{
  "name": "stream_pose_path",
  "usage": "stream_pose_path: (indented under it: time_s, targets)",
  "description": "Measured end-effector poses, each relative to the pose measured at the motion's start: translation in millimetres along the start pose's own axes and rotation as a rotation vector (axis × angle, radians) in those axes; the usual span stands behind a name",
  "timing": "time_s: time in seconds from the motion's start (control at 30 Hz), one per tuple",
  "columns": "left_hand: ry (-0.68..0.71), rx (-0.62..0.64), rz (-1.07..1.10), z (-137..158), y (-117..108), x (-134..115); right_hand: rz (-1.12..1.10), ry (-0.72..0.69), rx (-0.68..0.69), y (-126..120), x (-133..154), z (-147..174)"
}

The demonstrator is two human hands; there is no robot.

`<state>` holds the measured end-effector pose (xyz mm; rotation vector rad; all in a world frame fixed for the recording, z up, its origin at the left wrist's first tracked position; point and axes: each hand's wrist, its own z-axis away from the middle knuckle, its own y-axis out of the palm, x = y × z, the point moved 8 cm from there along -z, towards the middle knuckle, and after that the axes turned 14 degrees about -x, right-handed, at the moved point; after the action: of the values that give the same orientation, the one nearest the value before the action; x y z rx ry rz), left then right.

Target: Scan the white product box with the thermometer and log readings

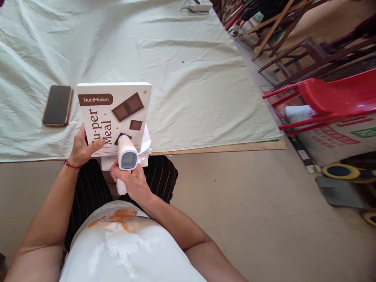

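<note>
A white box (126, 121) printed "NutriMotion" with pictures of chocolate pieces is tilted up at the table's front edge. My left hand (84, 147) grips its lower left corner, thumb across the front. In my right hand (133, 182) is a white infrared thermometer (127, 150) with a blue-rimmed screen facing me. My fingers wrap round its handle, and its front end points at the lower part of the box. Some white papers (146, 143) stick out behind and below the box.
A phone (58, 105) lies on the cloth-covered table (190, 90), left of the box. A white device (199, 5) sits at the far edge. To the right stand a red plastic chair (337, 92), wooden frames (273, 29) and a printed sack (346, 137).
</note>
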<state>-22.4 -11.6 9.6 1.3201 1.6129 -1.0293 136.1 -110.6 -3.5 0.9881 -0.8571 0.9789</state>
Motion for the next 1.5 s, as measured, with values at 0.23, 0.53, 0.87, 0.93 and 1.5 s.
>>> stream_pose_path:
  time_s: [0.23,0.53,0.87,0.93,1.5]
  targets:
    - [-0.003,0.001,0.004,-0.1,0.3,-0.2,-0.019,0.039,-0.008,0.5,-0.1,0.2]
    - [-0.013,0.008,-0.010,-0.2,-0.5,3.2,-0.082,0.077,0.027,5.0,-2.0,2.5]
    - [-0.023,0.023,0.059,0.2,0.5,11.5,0.457,-0.411,-0.241,-101.5,96.9,-29.3]
    - [-0.036,0.026,0.073,0.2,1.0,13.4,0.795,-0.483,-0.362,-131.8,114.5,-55.4]
    - [-0.035,0.025,0.116,-2.0,1.8,7.1,1.402,-0.689,-0.689,-155.0,115.5,-117.1]
